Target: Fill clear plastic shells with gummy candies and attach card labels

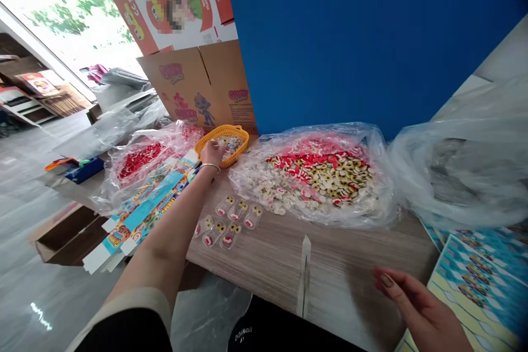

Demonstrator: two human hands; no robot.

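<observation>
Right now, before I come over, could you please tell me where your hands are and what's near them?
Left hand at yellow basket, fingers over its rim. Right hand open, empty, by table edge. Candy packets beside left forearm; candy bag right of basket.

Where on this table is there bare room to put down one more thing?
The wood-grain table is bare between the small clear packets and the right hand, below the large candy bag, though a white strip lies there. It is crowded around the yellow basket, with the left hand and printed card strips.
</observation>
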